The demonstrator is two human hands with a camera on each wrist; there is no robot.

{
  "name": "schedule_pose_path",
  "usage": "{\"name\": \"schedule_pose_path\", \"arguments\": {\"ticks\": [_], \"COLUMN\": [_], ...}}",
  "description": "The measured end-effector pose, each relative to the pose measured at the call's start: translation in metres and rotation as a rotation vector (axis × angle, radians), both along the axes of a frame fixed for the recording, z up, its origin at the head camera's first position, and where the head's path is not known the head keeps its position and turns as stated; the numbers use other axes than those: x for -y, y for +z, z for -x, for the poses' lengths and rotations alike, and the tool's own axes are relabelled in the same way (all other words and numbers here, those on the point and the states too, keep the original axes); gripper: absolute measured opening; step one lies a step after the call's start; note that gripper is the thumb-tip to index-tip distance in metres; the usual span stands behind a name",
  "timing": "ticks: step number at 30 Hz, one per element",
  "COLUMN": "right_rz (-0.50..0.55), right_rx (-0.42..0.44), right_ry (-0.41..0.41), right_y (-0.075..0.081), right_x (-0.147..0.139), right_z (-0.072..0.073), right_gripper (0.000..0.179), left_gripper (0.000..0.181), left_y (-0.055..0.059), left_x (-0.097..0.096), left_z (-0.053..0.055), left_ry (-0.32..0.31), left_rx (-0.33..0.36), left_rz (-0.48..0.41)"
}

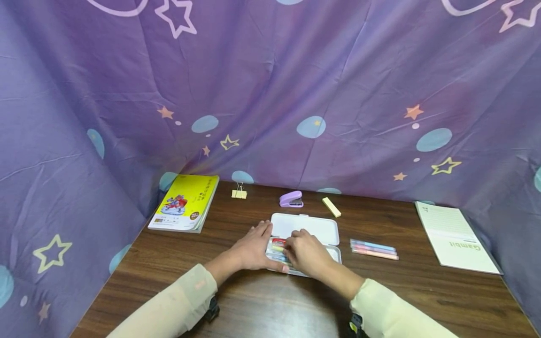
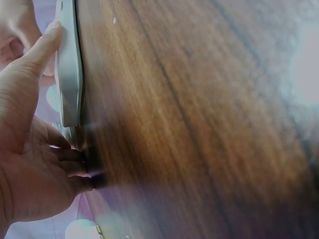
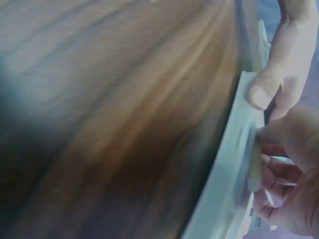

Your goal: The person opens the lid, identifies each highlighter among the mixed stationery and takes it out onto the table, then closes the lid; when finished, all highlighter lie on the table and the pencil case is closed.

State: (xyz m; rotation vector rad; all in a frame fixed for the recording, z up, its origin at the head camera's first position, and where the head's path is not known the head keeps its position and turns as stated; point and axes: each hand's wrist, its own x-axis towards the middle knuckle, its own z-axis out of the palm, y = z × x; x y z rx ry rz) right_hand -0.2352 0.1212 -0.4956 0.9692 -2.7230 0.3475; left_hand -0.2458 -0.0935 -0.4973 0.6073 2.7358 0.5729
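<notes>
A white pencil case (image 1: 305, 230) lies on the table with its lid raised back. Several pens and a red item (image 1: 279, 241) show in its left part; the rest is covered by the hands. My left hand (image 1: 252, 246) spans the case's left end, the thumb pressing the front rim and the fairly straight fingers behind. My right hand (image 1: 308, 253) reaches into the case with bent fingers. In the right wrist view it pinches a slim yellowish pen (image 3: 255, 172) just inside the front wall.
Behind the case stand a binder clip (image 1: 239, 193), a purple stapler (image 1: 291, 199) and a pale yellow bar (image 1: 331, 207). To the right lie several coloured pens (image 1: 374, 249) and a notebook (image 1: 458, 239). A yellow book (image 1: 186, 202) lies at the back left, before a purple curtain (image 1: 270, 94).
</notes>
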Motion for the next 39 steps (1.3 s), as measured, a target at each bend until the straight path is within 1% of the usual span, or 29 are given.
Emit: {"name": "schedule_pose_path", "arguments": {"ticks": [4, 8, 11, 14, 19, 24, 29, 39], "right_rz": [-0.033, -0.084, -0.121, -0.132, -0.134, -0.170, -0.176, -0.148], "right_rx": [0.066, 0.060, 0.003, -0.105, -0.292, -0.410, -0.469, -0.481], "right_ry": [-0.017, -0.026, -0.027, -0.009, 0.049, 0.110, 0.145, 0.120], "right_y": [0.009, 0.014, 0.014, 0.011, 0.007, 0.005, 0.004, 0.003], "right_x": [0.007, 0.010, 0.010, 0.007, -0.003, -0.018, -0.036, -0.069], "right_z": [0.003, 0.002, 0.001, -0.001, -0.002, 0.001, 0.002, 0.002], "right_gripper": [0.007, 0.008, 0.012, 0.017, 0.022, 0.021, 0.017, 0.025], "left_gripper": [0.143, 0.143, 0.144, 0.144, 0.144, 0.145, 0.145, 0.145], "left_y": [0.001, 0.002, 0.001, 0.001, 0.001, -0.001, -0.001, 0.001], "left_x": [-0.001, 0.000, 0.000, 0.000, 0.000, 0.001, 0.000, 0.000], "left_z": [0.000, -0.001, 0.000, 0.000, 0.000, 0.001, 0.001, 0.000], "left_ry": [-0.005, -0.003, -0.002, -0.002, -0.001, 0.006, 0.014, 0.021], "left_rx": [-0.004, -0.002, 0.000, -0.002, -0.001, 0.003, 0.011, 0.024], "left_rz": [-0.002, 0.001, 0.006, 0.009, 0.010, 0.007, -0.001, -0.019]}}
